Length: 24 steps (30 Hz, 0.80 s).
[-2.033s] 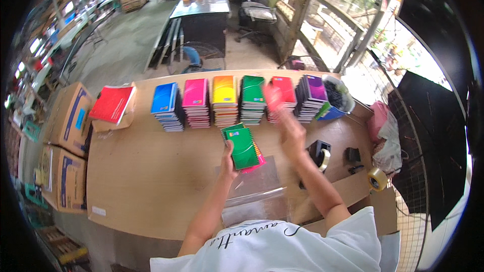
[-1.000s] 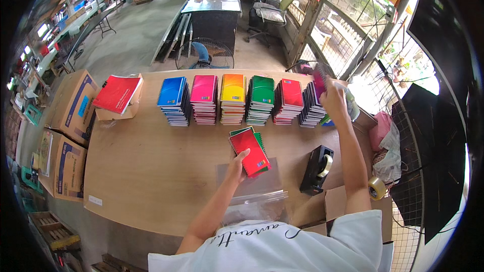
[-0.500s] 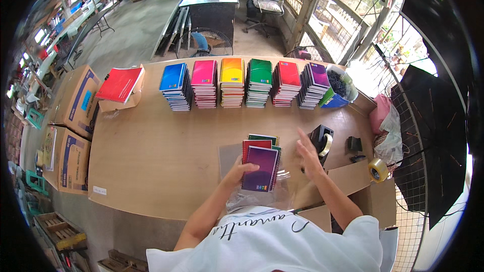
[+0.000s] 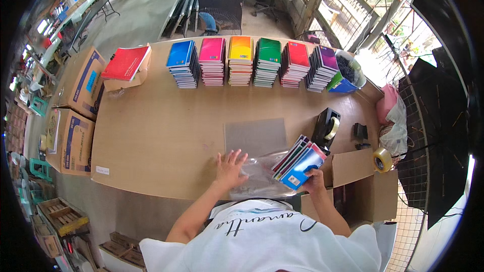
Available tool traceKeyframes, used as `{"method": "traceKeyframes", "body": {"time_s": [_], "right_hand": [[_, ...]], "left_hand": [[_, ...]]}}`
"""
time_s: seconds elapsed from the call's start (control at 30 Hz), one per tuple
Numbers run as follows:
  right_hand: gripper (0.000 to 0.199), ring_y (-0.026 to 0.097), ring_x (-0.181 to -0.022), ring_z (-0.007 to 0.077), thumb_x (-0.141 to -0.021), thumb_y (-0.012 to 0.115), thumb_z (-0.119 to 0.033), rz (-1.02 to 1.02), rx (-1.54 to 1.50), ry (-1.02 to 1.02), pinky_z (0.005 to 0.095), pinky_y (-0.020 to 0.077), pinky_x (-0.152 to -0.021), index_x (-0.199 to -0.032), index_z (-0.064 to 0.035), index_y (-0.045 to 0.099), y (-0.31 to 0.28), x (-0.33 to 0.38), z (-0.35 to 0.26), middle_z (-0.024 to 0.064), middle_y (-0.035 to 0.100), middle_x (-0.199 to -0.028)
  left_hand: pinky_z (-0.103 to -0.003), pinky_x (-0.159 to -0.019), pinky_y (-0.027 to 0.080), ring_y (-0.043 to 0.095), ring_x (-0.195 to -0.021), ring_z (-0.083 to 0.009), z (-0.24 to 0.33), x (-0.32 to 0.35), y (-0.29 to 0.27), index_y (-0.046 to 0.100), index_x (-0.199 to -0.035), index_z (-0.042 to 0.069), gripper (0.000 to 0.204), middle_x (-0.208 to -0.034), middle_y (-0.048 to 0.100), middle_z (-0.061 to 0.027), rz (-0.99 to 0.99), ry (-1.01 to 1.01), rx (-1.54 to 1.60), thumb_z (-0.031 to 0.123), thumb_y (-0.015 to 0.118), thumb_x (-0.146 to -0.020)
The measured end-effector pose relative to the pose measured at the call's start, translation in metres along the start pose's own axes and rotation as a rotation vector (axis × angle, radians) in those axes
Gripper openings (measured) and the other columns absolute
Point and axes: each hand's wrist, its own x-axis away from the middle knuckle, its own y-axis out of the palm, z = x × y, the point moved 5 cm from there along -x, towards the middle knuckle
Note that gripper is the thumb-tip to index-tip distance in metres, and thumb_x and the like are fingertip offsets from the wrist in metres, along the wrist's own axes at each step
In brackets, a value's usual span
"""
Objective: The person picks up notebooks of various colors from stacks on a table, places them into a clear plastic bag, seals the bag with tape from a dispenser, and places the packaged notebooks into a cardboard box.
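Observation:
In my right hand is a fanned bundle of spiral notebooks, held by its lower right corner. A light blue cover faces up, with edges of several other notebooks showing beside it. My left hand rests with fingers spread at the left side of a transparent plastic bag. The bundle overlaps the bag's right end. Just beyond lies a flat pile of transparent plastic sleeves on the brown table.
Several notebook stacks, among them a blue one and a purple one, line the far edge. A black tape dispenser, a tape roll and an open carton are at right. Closed cartons stand at left.
The notebooks have passed from my left hand to my right and moved right, with blue now on top instead of purple. My left hand has opened and come down by the bag.

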Motion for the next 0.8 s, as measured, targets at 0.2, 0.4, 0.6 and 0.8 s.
{"method": "traceKeyframes", "body": {"time_s": [0.2,0.4,0.6,0.8], "right_hand": [[0.076,0.057,-0.108,0.0249,-0.055,0.070,0.011,0.080,0.265,-0.352,0.0408,0.0463,-0.096,-0.125,-0.0079,0.048,0.033,-0.038,-0.012,0.0087,0.059,-0.115],[0.083,0.050,-0.118,0.0210,-0.060,0.084,-0.005,-0.348,0.769,-0.666,0.0359,0.0386,-0.102,-0.132,-0.0080,0.043,0.112,-0.042,-0.010,0.0080,0.052,-0.127],[0.129,0.034,-0.135,0.0287,-0.051,0.093,-0.024,-0.370,0.669,-0.464,0.0429,0.0297,-0.110,-0.151,-0.0126,0.012,0.114,-0.084,0.049,0.0165,0.031,-0.145],[0.136,0.035,-0.133,0.0307,-0.047,0.085,-0.062,-0.163,0.605,-0.822,0.0436,0.0326,-0.107,-0.150,-0.0087,0.014,0.119,-0.080,0.055,0.0192,0.032,-0.145]], "left_hand": [[-0.061,-0.111,0.015,0.024,-0.140,-0.0325,-0.025,-0.029,-0.028,0.027,-0.147,0.019,0.103,-0.150,0.025,-0.0118,0.063,-0.007,0.068,0.051,0.079,-0.064],[-0.047,-0.111,0.026,0.031,-0.136,-0.0324,0.023,-0.042,-0.078,0.019,-0.147,0.009,0.124,-0.147,0.029,-0.0174,0.472,0.470,0.996,0.049,0.088,-0.052],[-0.039,-0.106,0.035,0.040,-0.128,-0.0228,0.002,-0.069,-0.001,0.024,-0.146,0.008,0.123,-0.141,0.038,-0.0099,0.342,0.199,1.322,0.059,0.083,-0.050],[-0.035,-0.101,0.039,0.050,-0.116,-0.0217,0.012,-0.067,-0.014,0.032,-0.143,0.009,0.116,-0.124,0.052,-0.0085,0.445,0.226,1.524,0.050,0.090,-0.050]]}}
